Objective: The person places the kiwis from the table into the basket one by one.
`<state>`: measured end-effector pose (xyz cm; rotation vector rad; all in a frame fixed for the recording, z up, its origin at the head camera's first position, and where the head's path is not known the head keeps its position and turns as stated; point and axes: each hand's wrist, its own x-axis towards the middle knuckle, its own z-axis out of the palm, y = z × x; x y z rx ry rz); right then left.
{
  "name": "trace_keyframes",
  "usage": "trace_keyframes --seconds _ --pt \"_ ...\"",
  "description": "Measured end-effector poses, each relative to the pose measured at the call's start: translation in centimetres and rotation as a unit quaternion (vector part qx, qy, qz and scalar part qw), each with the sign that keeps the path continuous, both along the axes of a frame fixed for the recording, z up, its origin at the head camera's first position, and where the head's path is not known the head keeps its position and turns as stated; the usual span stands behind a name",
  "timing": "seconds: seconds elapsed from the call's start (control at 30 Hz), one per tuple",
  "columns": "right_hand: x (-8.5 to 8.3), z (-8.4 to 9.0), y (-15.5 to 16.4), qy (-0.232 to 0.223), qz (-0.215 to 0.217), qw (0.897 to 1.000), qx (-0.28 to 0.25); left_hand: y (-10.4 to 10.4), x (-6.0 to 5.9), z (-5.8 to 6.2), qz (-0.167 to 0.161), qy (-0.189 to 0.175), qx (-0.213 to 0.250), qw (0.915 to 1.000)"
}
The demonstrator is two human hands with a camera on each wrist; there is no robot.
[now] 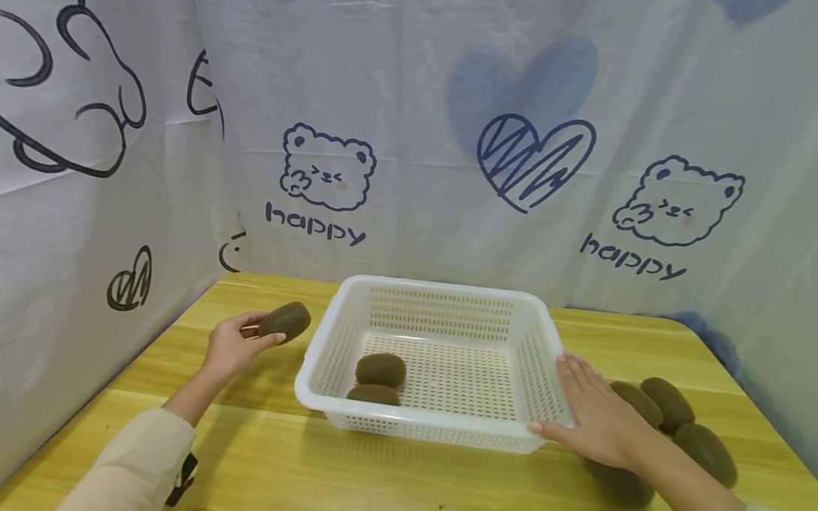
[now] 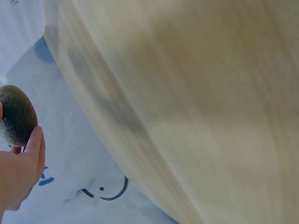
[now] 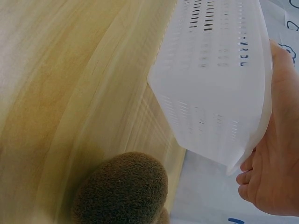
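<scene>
My left hand (image 1: 233, 343) holds a brown fuzzy kiwifruit (image 1: 286, 322) between thumb and fingers, left of the white plastic basket (image 1: 437, 426). In the left wrist view that kiwifruit (image 2: 17, 114) shows at the left edge, in the fingers. Inside the basket, two kiwifruits (image 1: 381, 369) lie by the near left corner. My right hand (image 1: 603, 413) grips the basket's near right corner, thumb on the front rim and fingers along the right rim. The right wrist view has this hand (image 3: 275, 172) at the basket rim (image 3: 266, 93).
Several more kiwifruits (image 1: 706, 452) lie on the wooden table (image 1: 253, 460) to the right, partly behind my right forearm. One kiwifruit (image 3: 124, 189) is close below the basket corner in the right wrist view. A printed cloth (image 1: 416, 233) hangs behind the table and along its sides.
</scene>
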<state>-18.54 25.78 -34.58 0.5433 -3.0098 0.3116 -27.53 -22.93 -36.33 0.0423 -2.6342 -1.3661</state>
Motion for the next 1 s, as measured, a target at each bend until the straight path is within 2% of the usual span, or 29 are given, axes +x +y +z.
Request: trace_keyframes --seconds 0.23,0.57,1.0 --pt "0.0 0.1 0.0 0.0 -0.001 1.0 0.0 0.9 0.3 1.3 -0.001 0.007 0.01 0.9999" --pt "0.0 0.2 0.0 -0.008 -0.004 1.0 -0.002 2.7 1.4 3.0 -0.013 0.01 0.02 0.9997" --pt "0.0 0.4 0.0 -0.015 -0.005 1.0 -0.001 5.1 2.6 3.8 -0.061 0.04 0.041 0.9965"
